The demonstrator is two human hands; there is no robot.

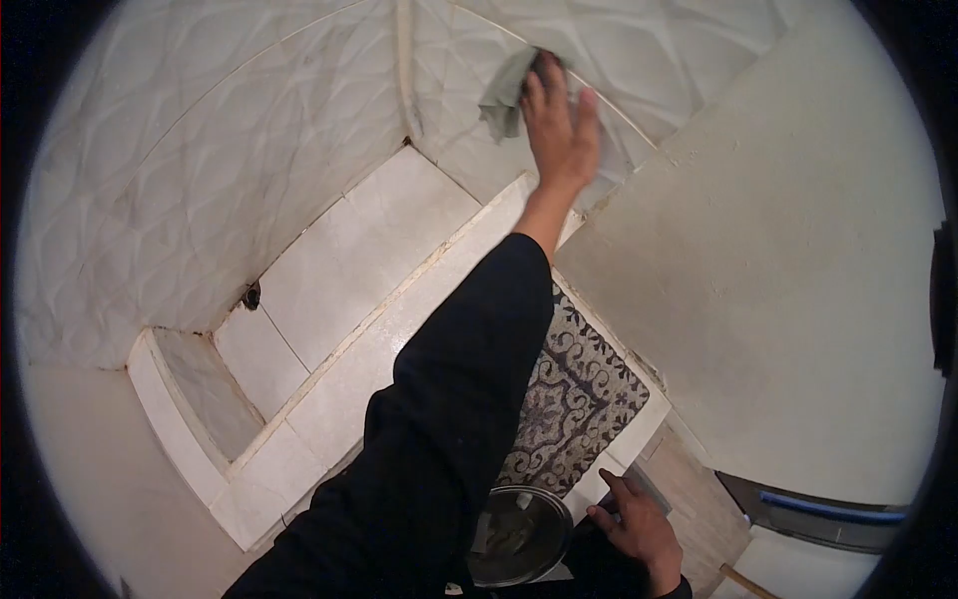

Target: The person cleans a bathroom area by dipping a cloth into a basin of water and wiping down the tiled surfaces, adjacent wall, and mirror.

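Note:
A grey-green cloth (pixel 506 95) lies against the tiled wall at the upper middle, pressed there by my right hand (pixel 561 130), whose fingers rest on its right edge. My right arm, in a black sleeve, stretches up across the middle. Low on the right, my left hand (pixel 641 524) hangs with its fingers apart and nothing visible in them. Beside it, to the left, is a round metal-rimmed container (pixel 519 534), partly covered by the sleeve.
A white tiled ledge (pixel 339 379) borders a recessed tiled floor (pixel 359 240) with a dark hole (pixel 251 296) at its edge. A patterned mat (pixel 579 399) lies below the plain wall (pixel 758 250). A dark object with a blue strip (pixel 828 507) is at lower right.

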